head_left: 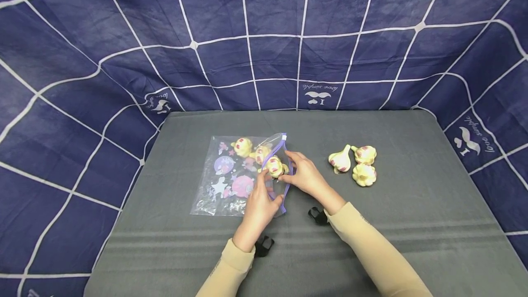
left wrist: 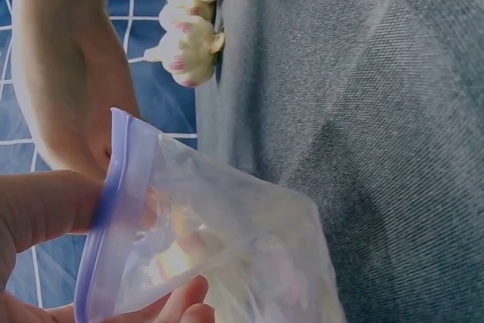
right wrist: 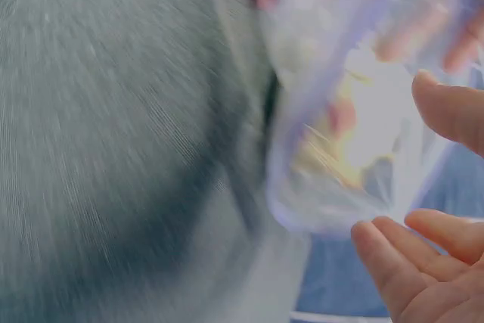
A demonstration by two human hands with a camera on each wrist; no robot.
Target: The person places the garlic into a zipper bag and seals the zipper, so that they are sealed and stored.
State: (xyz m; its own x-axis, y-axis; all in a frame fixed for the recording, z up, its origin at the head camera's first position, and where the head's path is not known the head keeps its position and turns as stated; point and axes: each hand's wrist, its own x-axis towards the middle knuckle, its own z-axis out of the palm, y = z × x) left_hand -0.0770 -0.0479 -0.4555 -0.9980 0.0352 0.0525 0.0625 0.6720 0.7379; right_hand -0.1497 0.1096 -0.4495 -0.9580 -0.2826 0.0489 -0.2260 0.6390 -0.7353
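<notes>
A clear zip bag [head_left: 206, 196] with printed shapes and a purple zip edge lies on the grey table, its mouth spread toward the right. Inside are two garlic bulbs, one at the back [head_left: 242, 147] and one [head_left: 261, 154] seen through the plastic. A third garlic bulb [head_left: 274, 167] sits just within the mouth. My left hand [head_left: 261, 198] pinches the near side of the bag's mouth; the thumb [left wrist: 53, 206] shows against the purple edge in the left wrist view. My right hand [head_left: 307, 175] is at the mouth beside the third bulb, fingers extended and apart from the thumb.
Three more garlic bulbs lie together to the right of my right hand: one on the left [head_left: 340, 159], one at the back [head_left: 365, 155] and one in front [head_left: 365, 175]. A blue cloth with white lines [head_left: 272, 58] hangs behind and beside the table [head_left: 396, 214].
</notes>
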